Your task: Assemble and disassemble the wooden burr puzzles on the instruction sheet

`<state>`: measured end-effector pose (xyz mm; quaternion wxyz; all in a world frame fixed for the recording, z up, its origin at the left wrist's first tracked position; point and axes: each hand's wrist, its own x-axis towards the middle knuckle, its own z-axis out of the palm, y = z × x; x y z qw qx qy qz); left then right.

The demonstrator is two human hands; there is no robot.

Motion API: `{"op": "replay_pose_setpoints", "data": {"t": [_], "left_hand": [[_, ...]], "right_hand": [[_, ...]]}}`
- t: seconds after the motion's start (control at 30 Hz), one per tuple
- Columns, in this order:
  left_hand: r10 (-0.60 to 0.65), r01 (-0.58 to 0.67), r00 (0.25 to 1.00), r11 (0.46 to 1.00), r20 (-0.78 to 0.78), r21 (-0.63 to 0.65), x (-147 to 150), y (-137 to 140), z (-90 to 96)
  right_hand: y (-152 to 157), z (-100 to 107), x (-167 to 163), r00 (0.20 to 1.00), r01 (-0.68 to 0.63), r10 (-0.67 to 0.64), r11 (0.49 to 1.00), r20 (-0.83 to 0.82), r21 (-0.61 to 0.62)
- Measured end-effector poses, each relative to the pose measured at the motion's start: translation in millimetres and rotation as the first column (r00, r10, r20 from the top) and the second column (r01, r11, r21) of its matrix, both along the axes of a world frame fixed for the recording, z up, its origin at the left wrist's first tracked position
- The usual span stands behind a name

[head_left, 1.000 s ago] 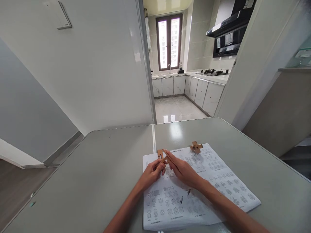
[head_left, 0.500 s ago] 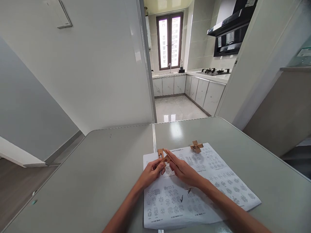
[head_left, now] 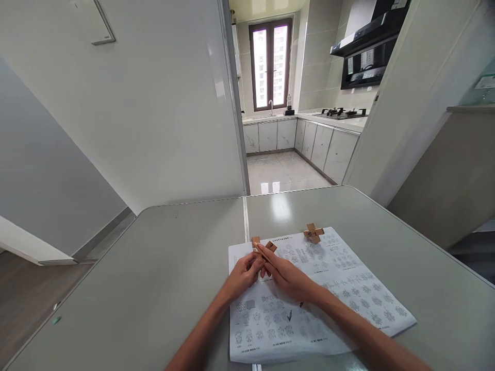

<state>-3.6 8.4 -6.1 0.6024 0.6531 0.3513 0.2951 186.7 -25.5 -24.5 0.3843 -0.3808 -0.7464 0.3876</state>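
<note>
Over a printed sheet [head_left: 266,330], both my hands meet around small notched wooden puzzle pieces [head_left: 271,246]. My left hand [head_left: 243,275] is closed, its thumb and fingertips pinching at the wood from the left. From the other side, my right hand [head_left: 288,275] grips the wood, with a slim piece along its fingers. How the pieces fit together is hidden by my fingers. Just behind them shows another wooden block [head_left: 255,240], partly covered. A cross-shaped set of joined wooden pieces [head_left: 313,233], with a dark mark on it, sits at the sheet's far edge.
The sheet carries rows of small diagrams and lies on a grey-green table [head_left: 166,278] with a seam [head_left: 245,219] running down its middle. Beyond the table, a doorway opens onto a kitchen with a gas hob [head_left: 342,113]. A white wall [head_left: 174,103] stands at the left.
The pieces between my hands have turned; a marked face now shows behind my right fingers. My hands have drawn closer together. The cross-shaped set stays in place.
</note>
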Motion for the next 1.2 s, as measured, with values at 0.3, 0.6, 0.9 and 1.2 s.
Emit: {"op": "replay_pose_setpoints", "data": {"t": [0.3, 0.6, 0.9, 1.2], "left_hand": [[-0.016, 0.015, 0.998, 1.0, -0.059, -0.015, 2, 0, -0.9], [-0.037, 0.039, 0.997, 0.999, -0.068, 0.03, 3, -4, 3.9], [0.01, -0.009, 1.0, 0.998, 0.012, -0.055, 3, -2, 2.1], [0.06, -0.048, 0.992, 0.993, 0.109, -0.109, 1, 3, -6.3]], "right_hand": [[3, -5, 3, 0.994, 0.107, -0.108, 0.994, -0.028, -0.025], [-3, -10, 0, 0.995, 0.036, -0.038, 0.999, 0.09, 0.018], [-3, -9, -1, 0.975, 0.129, -0.141, 0.988, 0.171, 0.08], [-2, -12, -1, 0.954, 0.171, -0.207, 0.97, 0.218, 0.173]]}}
